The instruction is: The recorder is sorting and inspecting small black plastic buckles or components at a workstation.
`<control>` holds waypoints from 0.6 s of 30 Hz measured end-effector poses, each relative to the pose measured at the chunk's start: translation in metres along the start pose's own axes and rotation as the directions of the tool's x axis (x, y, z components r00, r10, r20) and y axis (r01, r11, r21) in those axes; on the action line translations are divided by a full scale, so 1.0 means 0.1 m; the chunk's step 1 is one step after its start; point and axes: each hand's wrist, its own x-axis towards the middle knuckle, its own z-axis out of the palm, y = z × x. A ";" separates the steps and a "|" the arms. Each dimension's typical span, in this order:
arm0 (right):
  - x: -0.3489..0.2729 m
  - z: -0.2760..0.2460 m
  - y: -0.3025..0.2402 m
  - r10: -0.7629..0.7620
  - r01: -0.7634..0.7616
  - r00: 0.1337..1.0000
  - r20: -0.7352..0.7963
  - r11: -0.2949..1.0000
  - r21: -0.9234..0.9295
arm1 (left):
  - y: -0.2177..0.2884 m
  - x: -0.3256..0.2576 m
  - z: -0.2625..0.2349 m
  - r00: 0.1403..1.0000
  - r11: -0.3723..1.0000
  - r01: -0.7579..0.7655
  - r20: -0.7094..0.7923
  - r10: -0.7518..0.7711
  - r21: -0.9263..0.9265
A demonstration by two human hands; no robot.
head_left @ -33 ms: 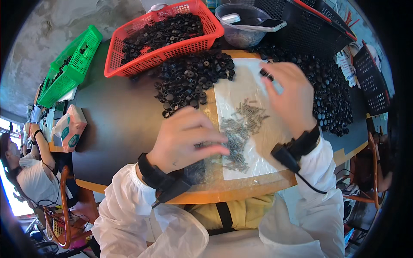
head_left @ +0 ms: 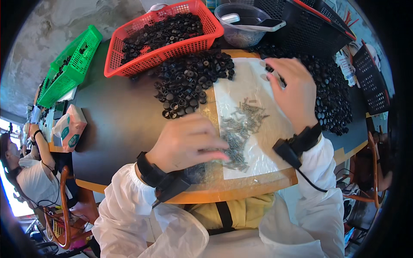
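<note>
A: How many hands do you see over the table?
B: Two. The right hand (head_left: 294, 88) pinches one small round black cap (head_left: 269, 68) between thumb and finger. The left hand (head_left: 183, 144) has curled fingers, with a gap to its thumb. I can't tell if it holds anything.
A: Where are the thin silvery metal pins (head_left: 239, 136)?
B: In one pile, too many to count, on one shiny white sheet (head_left: 267, 157). The left hand is right beside them.
A: And more caps?
B: Two big heaps: a left heap (head_left: 189, 79) and a right heap (head_left: 333, 96).
A: Any baskets?
B: At least four. One red plastic basket (head_left: 167, 56) has lots of black caps. One green plastic basket (head_left: 77, 77) has some black bits. At least two black plastic baskets (head_left: 297, 32) stand on the right; I can't tell what's inside. One clear round plastic tub (head_left: 238, 39) has one phone (head_left: 262, 26) across its top.
</note>
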 end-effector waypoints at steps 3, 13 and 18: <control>-0.02 0.08 0.15 -0.035 0.034 0.999 -0.003 0.980 -0.197 | 0.04 -0.03 -0.01 0.988 0.996 0.052 0.148 -0.040 -0.076; 0.02 0.50 -0.19 -0.144 0.101 0.978 0.153 0.961 0.256 | 0.00 -0.03 0.02 0.983 0.995 0.095 0.160 -0.096 0.014; 0.02 0.52 -0.18 -0.130 0.063 0.969 0.210 0.952 0.301 | 0.00 -0.04 -0.01 0.978 0.986 0.158 0.128 -0.163 0.051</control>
